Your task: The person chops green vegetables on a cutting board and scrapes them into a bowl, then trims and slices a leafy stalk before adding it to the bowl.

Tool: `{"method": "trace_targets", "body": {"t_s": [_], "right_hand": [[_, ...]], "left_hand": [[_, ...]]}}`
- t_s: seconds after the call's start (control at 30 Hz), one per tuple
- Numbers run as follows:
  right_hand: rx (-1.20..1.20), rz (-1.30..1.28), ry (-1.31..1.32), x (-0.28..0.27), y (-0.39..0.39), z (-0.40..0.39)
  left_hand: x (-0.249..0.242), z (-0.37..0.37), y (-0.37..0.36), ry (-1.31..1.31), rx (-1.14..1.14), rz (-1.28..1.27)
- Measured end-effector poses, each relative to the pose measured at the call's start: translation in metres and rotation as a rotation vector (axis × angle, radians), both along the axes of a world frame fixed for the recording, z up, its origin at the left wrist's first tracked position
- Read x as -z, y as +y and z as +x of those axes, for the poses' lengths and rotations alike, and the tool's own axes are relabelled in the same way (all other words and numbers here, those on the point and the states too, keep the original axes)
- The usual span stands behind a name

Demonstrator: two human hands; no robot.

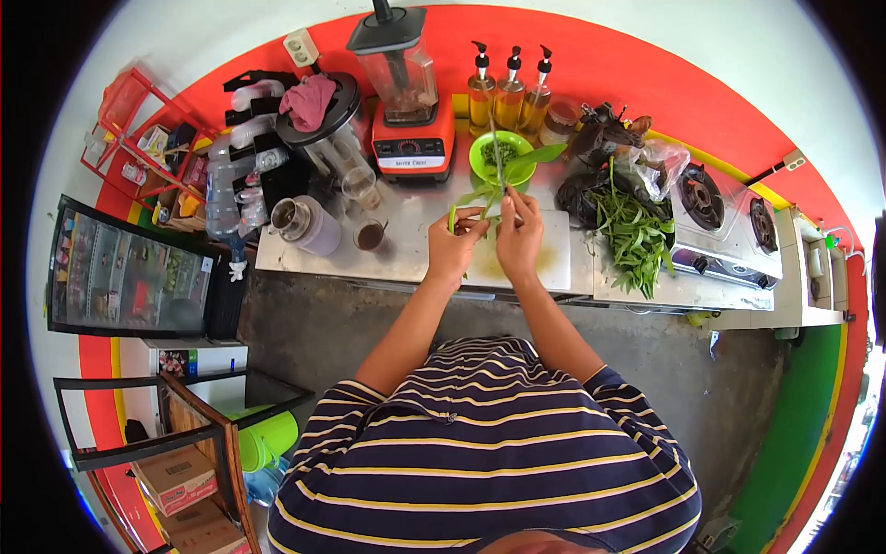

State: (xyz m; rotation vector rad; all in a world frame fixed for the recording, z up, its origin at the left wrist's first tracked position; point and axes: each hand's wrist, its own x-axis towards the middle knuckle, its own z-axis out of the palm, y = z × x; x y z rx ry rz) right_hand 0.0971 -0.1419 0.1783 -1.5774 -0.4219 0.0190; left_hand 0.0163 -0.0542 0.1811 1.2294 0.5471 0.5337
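My left hand (453, 244) is closed on a green vegetable stem (452, 218) over the white cutting board (555, 258). Beside it, my right hand (519, 238) grips a knife, its thin blade (496, 146) pointing up and away from me. Leaves of the vegetable lie close to both hands, and one broad leaf (546, 153) reaches over the bowl's right side. Just beyond my fingers stands a light green bowl (476, 168) with small green pieces inside. Greenish stains mark the board. To the right, a bunch of leafy greens (637, 242) spills from a black plastic bag (577, 201).
A red blender (413, 148), three pump bottles (509, 100) and a jar (560, 121) line the wall. Left on the steel counter are a metal flask (318, 231), a brown-filled cup (370, 236) and a clear cup (361, 189). A gas stove (724, 249) stands right.
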Motion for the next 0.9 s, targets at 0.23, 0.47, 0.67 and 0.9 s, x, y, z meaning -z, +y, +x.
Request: {"method": "trace_targets", "body": {"t_s": [0.23, 0.47, 0.67, 0.9], "right_hand": [[-0.001, -0.384, -0.116, 0.071, -0.041, 0.024], [-0.119, -0.707, -0.053, 0.137, -0.063, 0.014], [-0.303, -0.596, 0.046, 0.126, -0.091, 0.02], [-0.319, -0.478, 0.424, 0.109, -0.113, 0.019]], "left_hand": [[0.101, 0.0, 0.02, 0.187, -0.212, 0.013], [0.15, 0.008, 0.017, 0.436, -0.191, -0.055], [0.156, 0.025, 0.012, 0.58, -0.133, 0.069], [0.175, 0.024, 0.03, 0.727, -0.007, 0.329]]}}
